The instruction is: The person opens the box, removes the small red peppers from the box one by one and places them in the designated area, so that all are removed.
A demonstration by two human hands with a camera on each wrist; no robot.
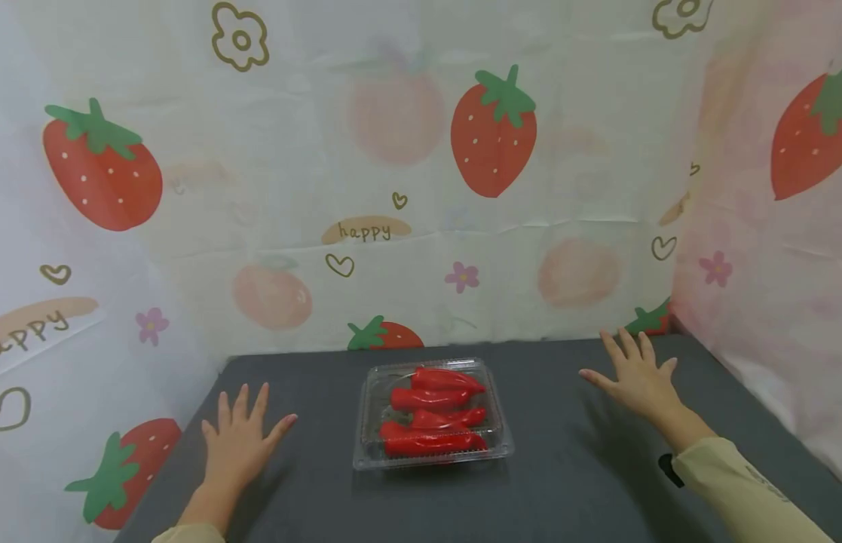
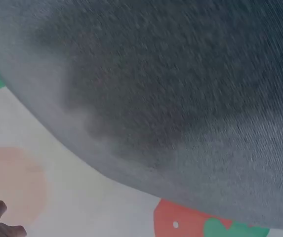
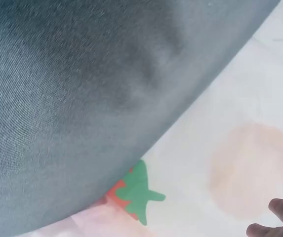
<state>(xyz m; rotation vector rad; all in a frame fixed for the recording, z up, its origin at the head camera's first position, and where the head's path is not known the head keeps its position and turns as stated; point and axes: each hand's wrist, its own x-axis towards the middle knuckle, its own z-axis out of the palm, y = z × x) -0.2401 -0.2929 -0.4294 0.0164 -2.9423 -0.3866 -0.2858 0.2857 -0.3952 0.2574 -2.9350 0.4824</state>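
A clear plastic box (image 1: pixel 370 445) sits on the dark grey table in the head view, its lid apparently down. Several red peppers (image 1: pixel 434 441) lie inside it, stacked in rows across its width. To the left of the box, my left hand (image 1: pixel 239 445) is held over the table with fingers spread, touching nothing. On the other side, my right hand (image 1: pixel 641 385) hovers above the table's right part, fingers likewise spread and holding nothing. Only fingertips of the left hand (image 2: pixel 2 221) and the right hand (image 3: pixel 279 220) show in the wrist views.
The dark grey table (image 1: pixel 421 505) ends at the back against a hanging cloth (image 1: pixel 292 173) printed with strawberries, flowers and hearts. The same cloth rises along the left and right sides. A small black object (image 1: pixel 670 470) shows by the right sleeve (image 1: pixel 739 483).
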